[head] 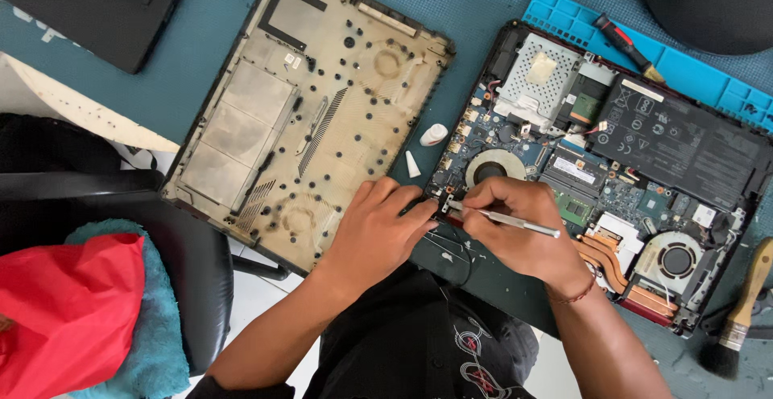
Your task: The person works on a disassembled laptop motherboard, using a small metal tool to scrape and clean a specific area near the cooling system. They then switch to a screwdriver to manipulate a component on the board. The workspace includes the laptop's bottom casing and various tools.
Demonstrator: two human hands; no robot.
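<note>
Right hand (pixel 523 226) grip around metal tweezers (pixel 503 219), left hand (pixel 378 226) pinching at open laptop's (pixel 644 165) near edge, removed cover (pixel 306 109) alongside.

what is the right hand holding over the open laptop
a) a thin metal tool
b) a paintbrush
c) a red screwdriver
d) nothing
a: the right hand pinches a thin metal tool at the laptop edge; the paintbrush and red screwdriver lie untouched.

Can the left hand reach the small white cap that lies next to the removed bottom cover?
Probably yes. The white cap lies uncovered on the mat just beyond the left hand, with nothing between them; the bottom cover sits beside it, not over it.
</note>
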